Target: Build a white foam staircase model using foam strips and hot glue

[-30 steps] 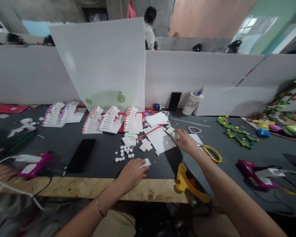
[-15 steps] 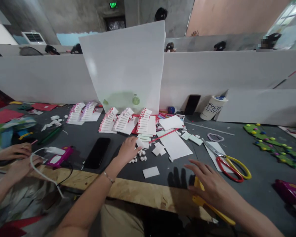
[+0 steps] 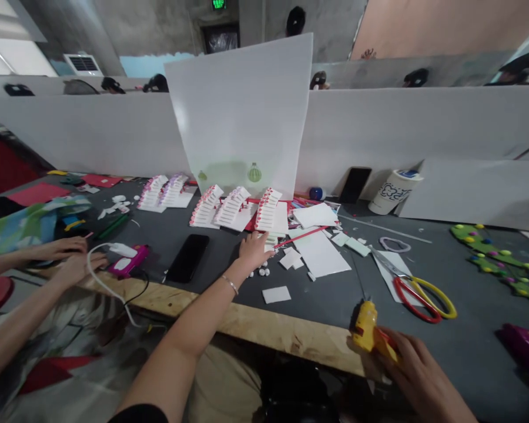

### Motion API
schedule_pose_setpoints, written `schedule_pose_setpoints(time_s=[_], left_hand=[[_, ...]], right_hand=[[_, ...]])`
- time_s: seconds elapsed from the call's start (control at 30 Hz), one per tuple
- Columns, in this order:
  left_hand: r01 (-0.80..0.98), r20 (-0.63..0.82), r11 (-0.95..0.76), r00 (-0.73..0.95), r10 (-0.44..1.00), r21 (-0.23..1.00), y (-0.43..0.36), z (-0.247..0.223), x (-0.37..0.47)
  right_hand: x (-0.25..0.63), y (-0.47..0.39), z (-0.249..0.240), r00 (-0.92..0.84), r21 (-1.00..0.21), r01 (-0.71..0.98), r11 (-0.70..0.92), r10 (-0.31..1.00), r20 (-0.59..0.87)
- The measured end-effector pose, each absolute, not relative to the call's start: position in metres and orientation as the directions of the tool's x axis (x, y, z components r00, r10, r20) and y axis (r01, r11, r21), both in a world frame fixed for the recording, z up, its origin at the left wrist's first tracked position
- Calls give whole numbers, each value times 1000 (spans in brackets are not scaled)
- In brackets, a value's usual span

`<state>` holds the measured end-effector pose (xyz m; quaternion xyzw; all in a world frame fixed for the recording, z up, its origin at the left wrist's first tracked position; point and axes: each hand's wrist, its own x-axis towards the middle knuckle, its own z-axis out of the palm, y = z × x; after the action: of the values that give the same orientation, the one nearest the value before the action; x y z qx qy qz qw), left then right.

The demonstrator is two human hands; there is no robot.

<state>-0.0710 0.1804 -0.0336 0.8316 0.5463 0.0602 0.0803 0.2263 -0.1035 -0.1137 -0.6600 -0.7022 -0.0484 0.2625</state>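
Note:
My left hand (image 3: 253,251) reaches to the middle of the table, fingers bent down at a stack of pale green and white pieces (image 3: 271,239). The fingertips are partly hidden, so what they grip is unclear. Small white balls (image 3: 263,272) lie just under this hand. At the front edge, my right hand (image 3: 409,361) is closed around the handle of a yellow glue gun (image 3: 365,326), its nozzle pointing away from me. A small white rectangular card (image 3: 276,294) lies between the two hands.
White fan-shaped pieces with red tips (image 3: 268,210) stand behind my left hand, before an upright white board (image 3: 242,111). Scissors (image 3: 417,291) lie at right, a black phone (image 3: 187,258) at left. Another person's hands (image 3: 77,258) are at far left, beside a purple device (image 3: 130,261).
My right hand, open above the glue gun before, has closed on its handle, and the gun's nozzle now shows above the table edge. My left hand has shifted slightly forward over the pieces.

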Motion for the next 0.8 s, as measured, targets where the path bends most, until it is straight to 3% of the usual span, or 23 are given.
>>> schedule_pose_setpoints(time_s=[0.37,0.53,0.63,0.73,0.8], left_hand=[[817,-16,-501,527,850,283,172,-34,-94],[776,-12,-491,539,842,396,176,-32,-108],[754,81,-487,507,858,440,181,-34,-110],[691,182,-563,547,817,453,186,-38,-106],[644,143,-630,642,754,433,190,-40,-101]], right_hand=[[292,-43,-91,-33,-126,985,116,847,530],[302,-16,-101,-58,-151,976,153,863,501],[302,-8,-101,-82,-157,973,172,884,460],[298,-5,-92,-130,-62,983,173,894,428],[291,-1,-78,-162,13,985,173,891,425]])
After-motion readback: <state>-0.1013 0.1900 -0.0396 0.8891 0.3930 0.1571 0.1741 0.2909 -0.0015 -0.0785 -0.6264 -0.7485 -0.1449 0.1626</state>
